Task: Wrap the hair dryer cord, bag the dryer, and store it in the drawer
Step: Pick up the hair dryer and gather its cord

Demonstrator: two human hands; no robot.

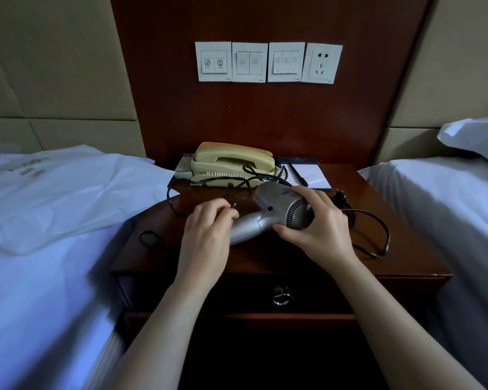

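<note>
A silver hair dryer (pixel 268 209) lies on the dark wooden nightstand (pixel 293 260), its rear grille facing me. My right hand (pixel 319 223) grips the dryer's round body. My left hand (pixel 206 232) covers the handle end and pinches the black cord (pixel 378 237) near where it leaves the handle. The cord loops loosely over the nightstand, right of the dryer and back over the phone; its plug (pixel 341 198) lies at the right rear. A white plastic bag (pixel 68 192) lies spread on the left bed. The drawer (pixel 282 296) below, with a metal ring pull, is closed.
A cream telephone (pixel 231 164) stands at the back of the nightstand, with a notepad and pen (pixel 307 175) to its right. Wall switches and a socket (pixel 321 63) sit above. White beds flank the nightstand on both sides. A small black loop (pixel 150 237) lies at the left edge.
</note>
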